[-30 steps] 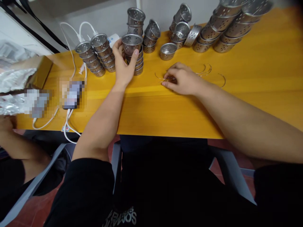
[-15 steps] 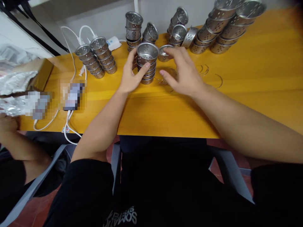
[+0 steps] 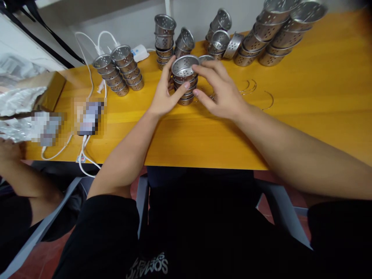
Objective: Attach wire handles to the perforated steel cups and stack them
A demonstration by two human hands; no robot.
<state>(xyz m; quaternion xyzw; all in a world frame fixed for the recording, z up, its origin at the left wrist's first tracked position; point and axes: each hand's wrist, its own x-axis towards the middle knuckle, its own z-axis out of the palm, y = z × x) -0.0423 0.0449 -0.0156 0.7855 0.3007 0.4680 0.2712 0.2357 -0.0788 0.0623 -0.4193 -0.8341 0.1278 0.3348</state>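
A stack of perforated metal cups [image 3: 185,73] stands upright on the table in front of me. My left hand [image 3: 167,95] is wrapped round its left side, thumb across the front and fingers behind. On the other side, my right hand [image 3: 222,89] has its fingers apart, with index fingertip and thumb tip at the stack's right edge; they appear to touch it. A single low metal cup [image 3: 206,58] is partly hidden behind my right fingers. Thin curved wires [image 3: 249,87] lie on the table to the right of that hand.
More perforated cups stand along the wall: a tall stack [image 3: 164,35], a leaning group [image 3: 218,40] and large stacks [image 3: 276,31]. Two stacks [image 3: 122,64] are by white cables at left. A phone [image 3: 91,118] lies on the wooden table [image 3: 203,143]. Another person's arm [image 3: 31,180] is at far left.
The stack and my left hand have shifted slightly right and towards me. My right hand has come left from above the single cup to the stack's edge.
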